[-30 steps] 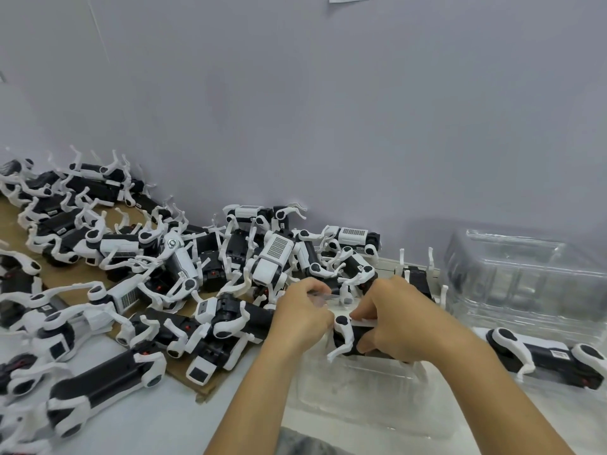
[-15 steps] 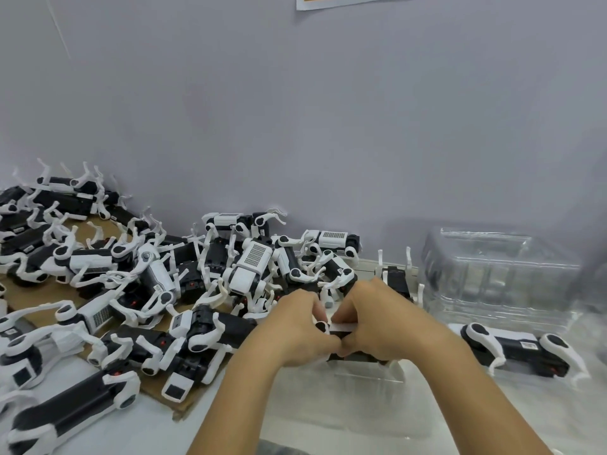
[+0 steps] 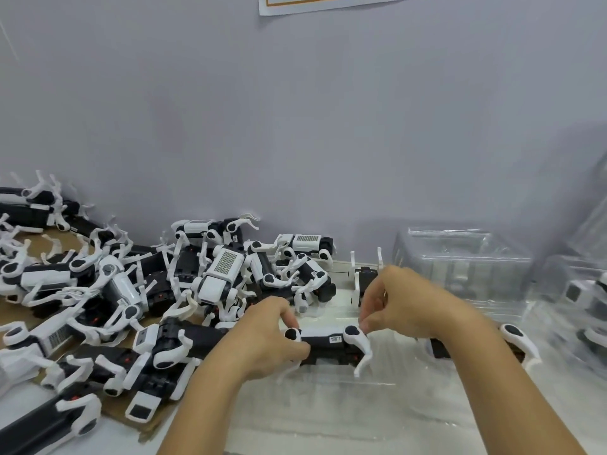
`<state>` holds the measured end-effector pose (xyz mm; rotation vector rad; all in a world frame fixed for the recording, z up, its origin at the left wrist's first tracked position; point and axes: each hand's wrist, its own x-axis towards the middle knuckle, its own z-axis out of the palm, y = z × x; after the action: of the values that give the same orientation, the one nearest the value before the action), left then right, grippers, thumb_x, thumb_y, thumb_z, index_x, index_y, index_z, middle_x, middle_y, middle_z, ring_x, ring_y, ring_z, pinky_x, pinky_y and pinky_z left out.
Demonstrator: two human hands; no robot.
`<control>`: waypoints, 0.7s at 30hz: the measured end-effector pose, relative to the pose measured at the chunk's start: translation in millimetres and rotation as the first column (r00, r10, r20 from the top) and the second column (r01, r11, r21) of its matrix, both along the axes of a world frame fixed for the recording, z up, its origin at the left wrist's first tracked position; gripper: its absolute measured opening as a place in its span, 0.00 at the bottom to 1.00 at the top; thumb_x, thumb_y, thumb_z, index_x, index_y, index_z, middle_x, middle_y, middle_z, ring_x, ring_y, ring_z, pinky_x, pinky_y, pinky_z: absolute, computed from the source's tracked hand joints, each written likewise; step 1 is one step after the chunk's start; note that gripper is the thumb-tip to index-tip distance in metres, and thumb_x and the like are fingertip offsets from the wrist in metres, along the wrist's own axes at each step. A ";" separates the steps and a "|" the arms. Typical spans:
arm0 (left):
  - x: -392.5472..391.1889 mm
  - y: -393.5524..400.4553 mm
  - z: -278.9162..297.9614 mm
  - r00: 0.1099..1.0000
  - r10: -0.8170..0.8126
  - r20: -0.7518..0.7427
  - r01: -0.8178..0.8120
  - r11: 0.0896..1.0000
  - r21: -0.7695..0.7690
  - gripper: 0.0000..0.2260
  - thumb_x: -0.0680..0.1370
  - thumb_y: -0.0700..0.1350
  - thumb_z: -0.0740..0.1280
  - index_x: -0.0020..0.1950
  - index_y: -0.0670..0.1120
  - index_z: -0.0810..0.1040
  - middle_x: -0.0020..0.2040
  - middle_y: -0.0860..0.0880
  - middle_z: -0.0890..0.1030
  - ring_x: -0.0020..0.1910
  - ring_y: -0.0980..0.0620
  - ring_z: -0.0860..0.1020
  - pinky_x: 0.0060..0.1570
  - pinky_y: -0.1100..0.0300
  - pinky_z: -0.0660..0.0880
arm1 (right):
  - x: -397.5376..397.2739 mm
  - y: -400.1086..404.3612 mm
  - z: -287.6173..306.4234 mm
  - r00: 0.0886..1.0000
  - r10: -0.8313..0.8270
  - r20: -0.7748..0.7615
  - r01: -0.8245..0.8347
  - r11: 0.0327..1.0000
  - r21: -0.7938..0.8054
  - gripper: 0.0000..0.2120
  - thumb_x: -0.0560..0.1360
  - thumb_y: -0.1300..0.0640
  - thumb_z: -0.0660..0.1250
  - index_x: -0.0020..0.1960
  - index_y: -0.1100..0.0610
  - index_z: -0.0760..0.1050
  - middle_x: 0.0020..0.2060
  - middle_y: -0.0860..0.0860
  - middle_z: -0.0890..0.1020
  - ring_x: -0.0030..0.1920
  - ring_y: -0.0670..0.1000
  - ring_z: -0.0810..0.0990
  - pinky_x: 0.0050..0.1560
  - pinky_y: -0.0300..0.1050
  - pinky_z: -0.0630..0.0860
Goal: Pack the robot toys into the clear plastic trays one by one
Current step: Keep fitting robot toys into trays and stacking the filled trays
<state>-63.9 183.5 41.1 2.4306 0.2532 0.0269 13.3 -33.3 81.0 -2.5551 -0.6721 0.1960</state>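
Both hands meet on 1 black-and-white four-legged robot toy (image 3: pixel 328 344), which lies lengthwise between them, over the clear moulded plastic tray (image 3: pixel 331 408) on the white surface (image 3: pixel 460 418). The left hand (image 3: pixel 267 339) has its grip closed on the toy's left end, fingers curled over the top by a white leg joint and thumb against the near side. The right hand (image 3: pixel 407 305) has its grip pinched on the white leg at the toy's right end, fingertips bent down onto the joint. Whether the toy is fully seated in the tray cannot be told; its white feet point down toward the near side.

Just right of the right grip, partly behind the forearm, lies another black-and-white robot toy (image 3: pixel 515 343). Left of the left grip, a heap of black-and-white robot toys (image 3: pixel 138 290) spreads over a brown cardboard sheet (image 3: pixel 108 408), legs tangled. Beyond the right grip, a stack of empty clear plastic trays (image 3: pixel 460 267) stands against the pale grey wall (image 3: pixel 295 126), with more clear trays holding toys (image 3: pixel 588 307) at the far right edge, blurred. High on the wall, the lower edge of a white paper sheet (image 3: pixel 328 3) shows.
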 end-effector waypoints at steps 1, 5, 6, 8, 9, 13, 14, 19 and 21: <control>0.2 -0.1 0.0 1.000 -0.001 0.000 0.001 1.000 0.001 0.11 0.72 0.49 0.74 0.48 0.53 0.73 0.65 0.57 0.72 0.50 0.56 0.72 0.40 0.71 0.66 | 0.4 -1.1 0.5 1.000 -0.010 -0.012 0.010 1.000 0.015 0.06 0.69 0.48 0.78 0.36 0.47 0.85 0.33 0.41 0.82 0.32 0.38 0.78 0.30 0.30 0.68; -0.2 -0.1 -0.1 1.000 -0.005 0.000 0.005 1.000 -0.001 0.11 0.72 0.49 0.74 0.48 0.52 0.73 0.64 0.57 0.72 0.49 0.57 0.72 0.40 0.70 0.67 | -0.2 -1.3 1.2 0.997 0.000 -0.081 0.003 0.999 0.042 0.09 0.65 0.40 0.79 0.37 0.45 0.85 0.34 0.40 0.83 0.35 0.37 0.79 0.35 0.35 0.71; -0.5 -0.6 0.3 1.000 -0.005 0.000 0.005 1.000 -0.002 0.11 0.72 0.49 0.74 0.48 0.52 0.73 0.64 0.57 0.72 0.48 0.57 0.72 0.40 0.70 0.68 | -0.4 -0.2 0.6 0.996 0.005 -0.093 -0.001 0.999 0.040 0.10 0.64 0.40 0.79 0.37 0.45 0.84 0.34 0.41 0.83 0.36 0.39 0.79 0.36 0.36 0.71; -1.0 -2.6 1.5 1.000 0.000 -0.003 0.000 1.000 -0.003 0.11 0.72 0.49 0.74 0.48 0.53 0.73 0.61 0.58 0.72 0.45 0.60 0.72 0.38 0.70 0.68 | -0.5 1.7 -0.4 0.995 -0.003 -0.095 0.007 0.999 0.036 0.10 0.64 0.42 0.80 0.36 0.46 0.84 0.35 0.42 0.83 0.38 0.41 0.79 0.37 0.37 0.71; -1.0 -4.4 2.2 1.000 0.007 -0.004 -0.007 1.000 0.000 0.11 0.72 0.49 0.73 0.48 0.53 0.73 0.58 0.59 0.72 0.43 0.61 0.72 0.36 0.70 0.69 | -0.4 2.6 -1.0 0.996 -0.008 -0.091 0.011 0.999 0.031 0.10 0.64 0.43 0.80 0.36 0.47 0.84 0.34 0.42 0.82 0.37 0.42 0.79 0.36 0.37 0.71; 0.3 -10.4 4.4 0.999 0.031 -0.017 -0.031 1.000 0.001 0.11 0.72 0.48 0.72 0.48 0.53 0.72 0.45 0.55 0.76 0.31 0.58 0.73 0.25 0.69 0.66 | -1.7 9.4 -5.1 0.996 -0.029 -0.082 0.029 1.000 0.007 0.09 0.66 0.50 0.81 0.37 0.52 0.83 0.31 0.44 0.79 0.31 0.42 0.75 0.32 0.34 0.68; 0.4 -10.9 5.0 0.999 0.033 -0.018 -0.033 0.999 0.003 0.11 0.72 0.48 0.72 0.48 0.53 0.72 0.45 0.54 0.77 0.30 0.58 0.72 0.24 0.69 0.66 | -2.1 10.7 -5.7 0.996 -0.039 -0.085 0.039 0.999 0.009 0.09 0.66 0.50 0.81 0.37 0.53 0.83 0.30 0.44 0.78 0.31 0.42 0.74 0.32 0.34 0.68; -1.7 -11.0 7.3 0.999 0.039 -0.023 -0.039 0.999 0.015 0.11 0.72 0.50 0.72 0.48 0.54 0.72 0.47 0.57 0.76 0.33 0.59 0.73 0.25 0.70 0.65 | -3.6 9.7 -2.5 0.994 -0.049 -0.101 0.050 0.999 0.002 0.09 0.66 0.50 0.81 0.38 0.53 0.83 0.30 0.44 0.79 0.31 0.42 0.75 0.31 0.34 0.68; -2.4 -10.7 7.8 0.999 0.041 -0.028 -0.041 0.999 0.021 0.11 0.72 0.51 0.72 0.47 0.55 0.71 0.47 0.59 0.73 0.35 0.61 0.74 0.25 0.71 0.65 | -4.4 8.2 1.1 0.994 -0.039 -0.100 0.036 0.999 -0.037 0.09 0.65 0.49 0.81 0.37 0.51 0.83 0.30 0.43 0.80 0.32 0.43 0.76 0.32 0.35 0.69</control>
<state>-66.3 172.8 48.9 2.4471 0.3172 0.0129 8.9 -25.1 82.1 -2.5696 -0.5868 0.3240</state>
